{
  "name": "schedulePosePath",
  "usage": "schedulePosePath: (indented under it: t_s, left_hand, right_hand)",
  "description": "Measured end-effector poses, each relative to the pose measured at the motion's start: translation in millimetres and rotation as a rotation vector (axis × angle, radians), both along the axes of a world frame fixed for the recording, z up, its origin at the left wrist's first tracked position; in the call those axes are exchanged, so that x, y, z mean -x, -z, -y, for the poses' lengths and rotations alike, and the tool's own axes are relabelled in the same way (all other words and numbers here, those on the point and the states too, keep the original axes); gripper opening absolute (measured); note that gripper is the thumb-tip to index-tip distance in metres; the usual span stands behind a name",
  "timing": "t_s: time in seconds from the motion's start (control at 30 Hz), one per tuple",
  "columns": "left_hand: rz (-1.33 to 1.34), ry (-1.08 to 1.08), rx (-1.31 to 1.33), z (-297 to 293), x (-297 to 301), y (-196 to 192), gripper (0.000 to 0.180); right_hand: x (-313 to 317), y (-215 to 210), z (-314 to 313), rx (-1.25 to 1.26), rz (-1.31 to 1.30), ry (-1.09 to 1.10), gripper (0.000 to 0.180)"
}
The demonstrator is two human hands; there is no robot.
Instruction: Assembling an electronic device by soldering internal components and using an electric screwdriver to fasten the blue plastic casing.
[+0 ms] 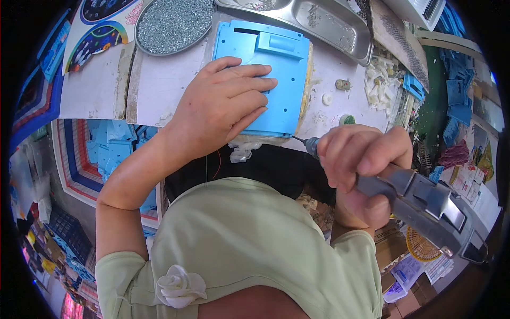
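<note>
A light blue plastic panel [281,90] with small holes and a raised block lies on the table in front of me, over a padded backing. My left hand [228,95] rests flat on its left half, fingers stretched out toward the right. My right hand [366,165] is wrapped round a grey electric screwdriver [414,196] held level. The thin bit points left, its tip at the panel's near right corner. Whether the bit sits in a screw there is too small to tell.
A round metal dish of small screws [172,24] stands at the back left. Behind the panel is a steel compartment tray [332,32]. Small white plastic parts [381,80] are heaped at the right. A crate [79,159] with blue parts stands left below the table.
</note>
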State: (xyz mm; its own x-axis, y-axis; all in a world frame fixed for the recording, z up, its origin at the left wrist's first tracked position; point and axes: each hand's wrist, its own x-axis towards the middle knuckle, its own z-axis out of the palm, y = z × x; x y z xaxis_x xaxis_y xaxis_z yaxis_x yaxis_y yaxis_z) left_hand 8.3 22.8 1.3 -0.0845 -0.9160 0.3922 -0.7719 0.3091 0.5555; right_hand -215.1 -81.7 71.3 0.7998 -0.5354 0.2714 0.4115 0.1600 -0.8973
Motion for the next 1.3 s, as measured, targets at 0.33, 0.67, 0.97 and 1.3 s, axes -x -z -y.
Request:
schedulePosePath:
  t_s: [0.33, 0.67, 0.97, 1.3]
  left_hand:
    - [-0.035, -0.002, -0.001, -1, 0, 4, 0.013]
    - [-0.06, 0.021, -0.017, -2, -2, 9, 0.021]
    - [-0.093, 0.021, -0.041, -1, -3, 7, 0.022]
    - [-0.116, 0.026, -0.083, -1, -2, 5, 0.017]
  right_hand:
    - [-18, 5, 21, 0.193, -0.015, -0.203, 0.041]
    - [-44, 5, 21, 0.306, -0.066, -0.072, 0.039]
    - [-62, 7, 47, 0.143, -0.036, -0.044, 0.035]
    - [-89, 6, 116, 0.256, 0.057, -0.07, 0.017]
